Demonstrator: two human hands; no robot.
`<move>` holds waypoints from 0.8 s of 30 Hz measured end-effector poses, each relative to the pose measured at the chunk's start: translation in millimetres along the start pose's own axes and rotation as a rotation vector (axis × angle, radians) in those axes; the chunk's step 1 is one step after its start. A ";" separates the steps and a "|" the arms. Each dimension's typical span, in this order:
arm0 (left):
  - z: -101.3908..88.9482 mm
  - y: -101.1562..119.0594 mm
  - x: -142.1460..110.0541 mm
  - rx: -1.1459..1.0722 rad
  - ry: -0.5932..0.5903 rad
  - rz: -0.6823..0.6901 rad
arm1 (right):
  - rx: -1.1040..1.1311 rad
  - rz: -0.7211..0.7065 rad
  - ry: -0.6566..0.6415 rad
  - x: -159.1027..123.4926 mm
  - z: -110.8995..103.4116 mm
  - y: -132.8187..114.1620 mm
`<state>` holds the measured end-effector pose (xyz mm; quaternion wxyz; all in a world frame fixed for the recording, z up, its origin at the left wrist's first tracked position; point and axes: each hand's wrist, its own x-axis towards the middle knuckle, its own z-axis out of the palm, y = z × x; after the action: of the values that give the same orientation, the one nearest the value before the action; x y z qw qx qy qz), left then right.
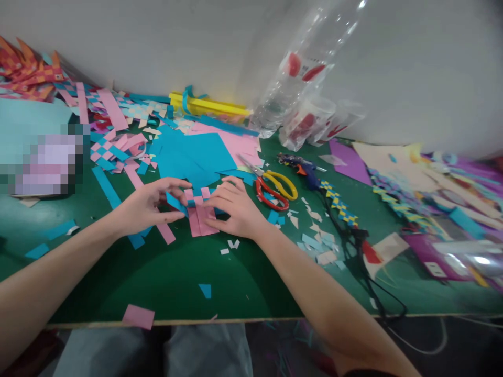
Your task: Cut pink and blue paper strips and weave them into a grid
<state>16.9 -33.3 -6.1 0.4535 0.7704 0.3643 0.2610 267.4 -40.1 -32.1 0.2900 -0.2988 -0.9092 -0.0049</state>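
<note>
Several pink paper strips [201, 222] lie side by side on the green table, interlaced near their top with a blue strip. My left hand [151, 204] is at their left side, its thumb and fingers closed on a blue paper strip [175, 203] that slants down toward the pink ones. On the right, my right hand [236, 207] grips the edge of the pink strips between thumb and fingers; its palm side is hidden. Just behind both hands lies a large blue paper sheet [196, 154]. Scissors [277, 189] with one red and one yellow handle rest beyond my right hand.
A glue gun [304, 170] with a black cord lies right of the scissors. A clear plastic bottle [302, 73] and plastic cups [308, 123] stand by the wall. Woven paper pieces [112, 152] crowd the left. Paper scraps [320, 246] are scattered about; the table edge [275, 318] is close to me.
</note>
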 end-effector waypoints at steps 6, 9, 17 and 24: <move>-5.3 -4.9 2.0 -0.059 -0.001 -0.031 | 0.079 -0.024 -0.097 0.5 0.0 -5.4; -5.0 -6.4 2.8 -0.082 -0.010 -0.042 | 0.088 -0.041 -0.156 2.3 0.5 -9.5; -3.8 -3.8 3.8 -0.051 0.002 -0.063 | 0.096 -0.133 -0.142 1.9 7.6 -11.6; -3.5 -4.7 4.1 -0.062 0.048 -0.072 | 0.070 -0.151 -0.116 2.5 6.9 -13.4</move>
<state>15.3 -26.8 -8.4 0.4772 0.7359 0.3944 0.2740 254.9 -48.5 -34.3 0.2458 -0.2190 -0.9440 0.0225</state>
